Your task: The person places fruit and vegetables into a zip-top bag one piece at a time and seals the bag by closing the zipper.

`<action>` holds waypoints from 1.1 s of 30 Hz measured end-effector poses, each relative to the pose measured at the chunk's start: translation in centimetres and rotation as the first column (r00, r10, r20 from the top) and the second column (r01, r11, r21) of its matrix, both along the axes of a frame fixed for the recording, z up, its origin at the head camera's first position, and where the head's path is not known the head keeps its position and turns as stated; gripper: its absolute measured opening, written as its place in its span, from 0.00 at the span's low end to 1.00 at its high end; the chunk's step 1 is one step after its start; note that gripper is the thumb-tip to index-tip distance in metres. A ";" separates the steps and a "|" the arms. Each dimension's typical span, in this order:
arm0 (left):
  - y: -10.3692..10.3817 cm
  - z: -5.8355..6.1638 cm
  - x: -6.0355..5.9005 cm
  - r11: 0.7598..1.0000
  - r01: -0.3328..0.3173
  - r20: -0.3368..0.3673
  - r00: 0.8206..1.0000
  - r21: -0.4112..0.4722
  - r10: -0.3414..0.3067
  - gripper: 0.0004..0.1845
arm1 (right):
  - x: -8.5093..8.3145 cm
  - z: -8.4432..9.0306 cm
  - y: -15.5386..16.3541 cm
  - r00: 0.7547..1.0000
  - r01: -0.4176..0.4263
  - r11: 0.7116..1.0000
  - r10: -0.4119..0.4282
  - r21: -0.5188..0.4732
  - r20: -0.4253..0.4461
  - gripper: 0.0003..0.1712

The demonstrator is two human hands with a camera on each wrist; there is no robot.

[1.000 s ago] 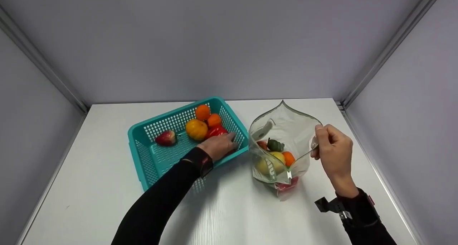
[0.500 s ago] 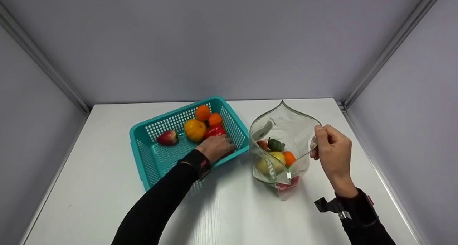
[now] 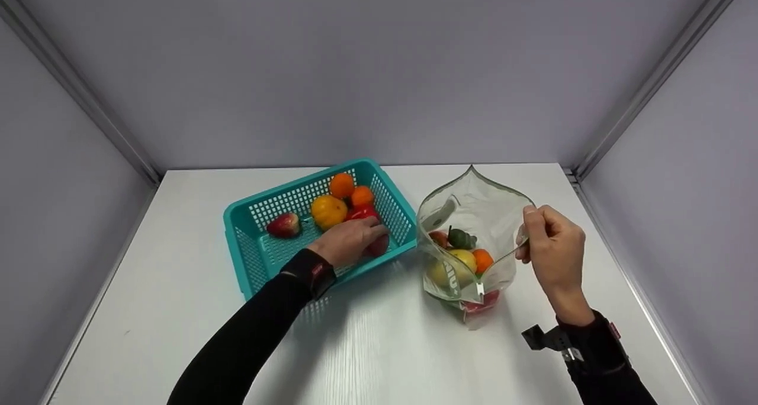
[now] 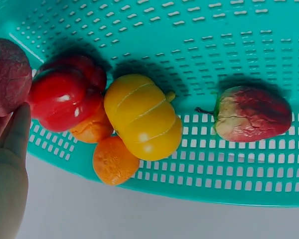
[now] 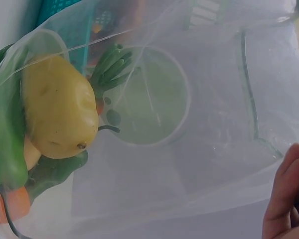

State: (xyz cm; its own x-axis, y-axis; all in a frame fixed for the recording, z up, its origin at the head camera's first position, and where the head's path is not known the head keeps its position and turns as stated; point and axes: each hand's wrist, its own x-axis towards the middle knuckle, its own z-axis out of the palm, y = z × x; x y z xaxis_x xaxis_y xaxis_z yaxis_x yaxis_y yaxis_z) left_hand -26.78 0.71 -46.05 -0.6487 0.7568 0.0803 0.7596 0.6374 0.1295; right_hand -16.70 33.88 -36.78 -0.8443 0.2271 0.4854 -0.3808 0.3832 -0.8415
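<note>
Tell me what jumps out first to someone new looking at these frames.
The teal basket left of centre on the white table, with bright fruit crowded in its far right corner: a yellow pumpkin, oranges, a red pepper. The left hand reaches in there and grips a dark red fruit. To the right stands a clear bag already holding fruit, its rim pinched open by the right hand.

Not much to read from my end. The clear bag (image 3: pixel 468 245) has some white printed letters on its front side, but they're warped and too small for me to make out. Nothing else carries text.
</note>
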 end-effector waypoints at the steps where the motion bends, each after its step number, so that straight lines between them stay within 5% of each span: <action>1: -0.1 0.2 0.1 1.000 -0.009 0.011 1.000 0.016 0.009 0.22 | 0.0 0.0 0.0 1.000 0.002 1.000 -0.002 0.002 0.000 0.26; 8: -0.5 2.0 1.1 0.978 -0.074 0.065 0.996 0.196 0.062 0.29 | 0.0 -0.1 0.1 1.000 0.005 1.000 -0.005 0.009 -0.005 0.26; 16: -0.5 4.8 3.0 0.912 -0.197 0.163 0.976 0.361 0.147 0.31 | 0.0 0.0 0.1 1.000 0.001 1.000 -0.001 0.002 -0.005 0.26; 25: -0.1 6.7 5.5 0.773 -0.286 0.228 0.956 0.567 0.186 0.34 | 0.1 -0.1 0.0 1.000 0.008 1.000 -0.008 0.007 -0.002 0.26; 29: 0.1 7.4 6.6 0.717 -0.279 0.207 0.960 0.639 0.189 0.34 | 0.0 -0.3 -0.1 1.000 0.016 1.000 -0.016 0.014 0.010 0.25; 33: 0.5 8.5 7.4 0.632 -0.225 0.158 0.974 0.742 0.162 0.32 | -0.1 -0.5 -0.3 0.999 0.024 0.999 -0.025 0.021 0.022 0.25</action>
